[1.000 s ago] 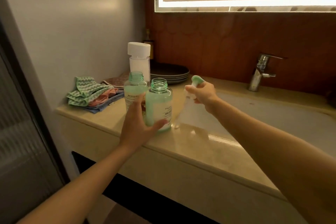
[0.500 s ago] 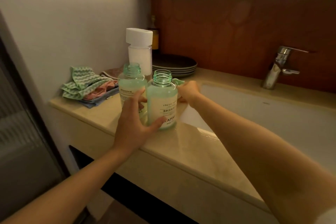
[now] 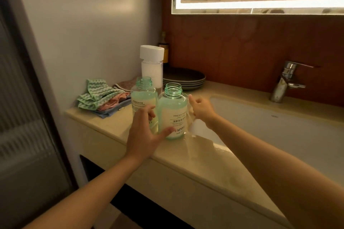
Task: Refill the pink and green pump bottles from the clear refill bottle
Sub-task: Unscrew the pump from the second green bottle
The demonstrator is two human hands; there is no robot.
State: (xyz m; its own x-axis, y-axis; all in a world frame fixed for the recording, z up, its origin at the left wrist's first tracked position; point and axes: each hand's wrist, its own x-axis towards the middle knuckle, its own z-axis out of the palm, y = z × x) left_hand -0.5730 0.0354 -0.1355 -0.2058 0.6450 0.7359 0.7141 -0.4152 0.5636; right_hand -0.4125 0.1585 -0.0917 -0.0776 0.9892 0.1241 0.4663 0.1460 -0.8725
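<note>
Nearer the green bottle (image 3: 173, 115) now, my right hand's (image 3: 202, 110) grip holds the pump tube (image 3: 190, 124) by the sink (image 3: 260, 132) edge; left hand (image 3: 143, 135) clasps the bottle.

Both forearms bare. Left forearm (image 3: 83, 195) runs up from lower left. The left grip (image 3: 144, 134) shows the back of the hand, thumb stretched across the front of the near mint-green, open-necked plastic bottle (image 3: 173, 115), fingers curled round its left side. Right forearm (image 3: 270, 163) enters from lower right. The right grip (image 3: 202, 110) sits just right of that bottle, fingers curled in; whether it holds anything is unclear.
</note>
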